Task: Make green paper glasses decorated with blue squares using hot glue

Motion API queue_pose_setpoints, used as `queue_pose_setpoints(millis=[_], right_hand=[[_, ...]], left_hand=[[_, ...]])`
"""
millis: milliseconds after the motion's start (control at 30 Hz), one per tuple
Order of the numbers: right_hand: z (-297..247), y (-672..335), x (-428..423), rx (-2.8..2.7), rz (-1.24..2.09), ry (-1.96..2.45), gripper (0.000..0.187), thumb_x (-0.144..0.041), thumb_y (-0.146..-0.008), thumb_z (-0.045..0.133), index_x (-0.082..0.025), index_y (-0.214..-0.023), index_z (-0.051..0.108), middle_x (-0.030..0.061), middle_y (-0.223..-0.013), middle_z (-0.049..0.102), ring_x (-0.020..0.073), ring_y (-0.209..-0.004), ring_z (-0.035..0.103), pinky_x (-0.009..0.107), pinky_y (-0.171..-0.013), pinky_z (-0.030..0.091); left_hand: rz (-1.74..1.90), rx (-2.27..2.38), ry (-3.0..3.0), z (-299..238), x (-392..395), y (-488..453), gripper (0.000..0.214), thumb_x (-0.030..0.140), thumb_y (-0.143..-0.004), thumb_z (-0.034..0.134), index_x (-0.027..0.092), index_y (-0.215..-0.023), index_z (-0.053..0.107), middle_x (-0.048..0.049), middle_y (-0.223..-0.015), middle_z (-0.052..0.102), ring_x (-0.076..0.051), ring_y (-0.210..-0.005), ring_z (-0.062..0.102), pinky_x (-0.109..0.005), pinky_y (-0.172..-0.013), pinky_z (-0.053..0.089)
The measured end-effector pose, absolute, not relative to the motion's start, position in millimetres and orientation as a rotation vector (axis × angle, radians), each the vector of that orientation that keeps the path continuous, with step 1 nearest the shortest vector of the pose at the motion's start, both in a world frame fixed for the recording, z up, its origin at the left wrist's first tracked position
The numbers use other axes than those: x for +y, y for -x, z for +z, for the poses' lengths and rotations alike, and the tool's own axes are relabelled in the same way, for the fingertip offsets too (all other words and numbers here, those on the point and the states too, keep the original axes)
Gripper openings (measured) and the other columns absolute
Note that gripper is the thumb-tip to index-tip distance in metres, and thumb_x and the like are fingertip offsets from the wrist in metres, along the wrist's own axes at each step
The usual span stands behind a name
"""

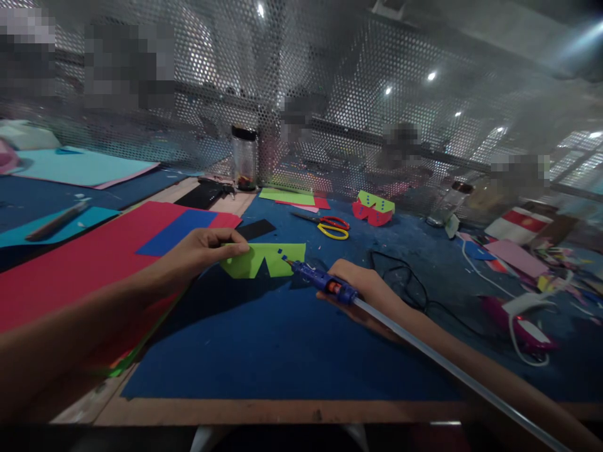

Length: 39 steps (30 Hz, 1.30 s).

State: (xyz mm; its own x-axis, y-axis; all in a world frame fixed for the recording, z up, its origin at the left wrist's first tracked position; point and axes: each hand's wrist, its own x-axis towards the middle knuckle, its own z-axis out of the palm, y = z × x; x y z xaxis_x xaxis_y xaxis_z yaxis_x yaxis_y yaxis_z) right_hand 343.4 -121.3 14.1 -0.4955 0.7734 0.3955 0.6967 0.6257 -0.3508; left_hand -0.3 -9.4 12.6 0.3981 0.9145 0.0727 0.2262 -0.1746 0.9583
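Observation:
Pinched at its left end by my left hand (pixel 219 245), a lime-green paper cutout (pixel 273 267) with a V-shaped notch is held just over the blue mat (pixel 282 351). Two small blue squares (pixel 281 252) show near its right part. My right hand (pixel 351 282) is wrapped round a blue glue gun (pixel 325 280), from which a long clear glue stick (pixel 438 358) runs back along my forearm. The gun's nozzle is at the cutout's right part; whether it touches I cannot tell. Behind lie scissors (pixel 333 227) with red and yellow handles.
A red-and-green cutout with blue dots (pixel 372 209) stands near the perforated metal screen (pixel 320 150). Red sheets (pixel 113 263) lie left, with a cutter (pixel 56 221) beyond. Two jars stand at the back. A black cable (pixel 414 276) and a pink power strip (pixel 518 323) lie right.

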Motion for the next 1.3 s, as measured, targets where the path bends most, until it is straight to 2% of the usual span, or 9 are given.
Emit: queue_pose_setpoints(millis=[400,733,1000,1300], right_hand=[[4.8,-344.3,-119.7,-2.317,0.162,1.206,0.033,-0.057,-0.105,0.067,-0.024,-0.101,0.066,0.0043,-0.098,0.07,0.0174,-0.082,0.068,0.026,-0.071,0.047],[13.7,-342.8,-125.3,-2.352,0.178,1.264,0.022,-0.045,-0.105,0.069,-0.024,-0.102,0.065,0.0029,-0.098,0.069,0.0167,-0.084,0.07,0.025,-0.071,0.046],[9.6,-343.6,-122.3,-2.365,0.133,1.331,0.025,-0.048,-0.105,0.068,-0.024,-0.1,0.067,0.0032,-0.096,0.069,0.017,-0.081,0.068,0.025,-0.067,0.041],[4.0,-346.0,-118.9,-2.378,0.139,1.257,0.025,-0.047,-0.106,0.067,-0.023,-0.099,0.066,0.0033,-0.095,0.068,0.018,-0.081,0.068,0.027,-0.069,0.042]], left_hand=[[0.866,1.015,-1.637,14.1,-8.4,0.5,0.034,0.053,-0.08,0.087,0.02,-0.082,0.079,-0.0039,-0.076,0.076,-0.019,-0.071,0.066,-0.031,-0.068,0.05],[0.872,1.017,-1.639,10.9,-6.1,2.3,0.033,0.052,-0.081,0.088,0.02,-0.085,0.08,-0.0028,-0.077,0.075,-0.018,-0.074,0.064,-0.03,-0.071,0.048],[0.889,1.025,-1.622,12.2,-9.1,1.1,0.035,0.053,-0.081,0.088,0.019,-0.084,0.08,-0.0026,-0.077,0.075,-0.017,-0.074,0.063,-0.029,-0.071,0.047],[0.872,1.006,-1.62,10.8,-5.6,2.6,0.033,0.052,-0.081,0.089,0.02,-0.085,0.081,-0.0027,-0.078,0.075,-0.018,-0.074,0.065,-0.03,-0.07,0.049]])
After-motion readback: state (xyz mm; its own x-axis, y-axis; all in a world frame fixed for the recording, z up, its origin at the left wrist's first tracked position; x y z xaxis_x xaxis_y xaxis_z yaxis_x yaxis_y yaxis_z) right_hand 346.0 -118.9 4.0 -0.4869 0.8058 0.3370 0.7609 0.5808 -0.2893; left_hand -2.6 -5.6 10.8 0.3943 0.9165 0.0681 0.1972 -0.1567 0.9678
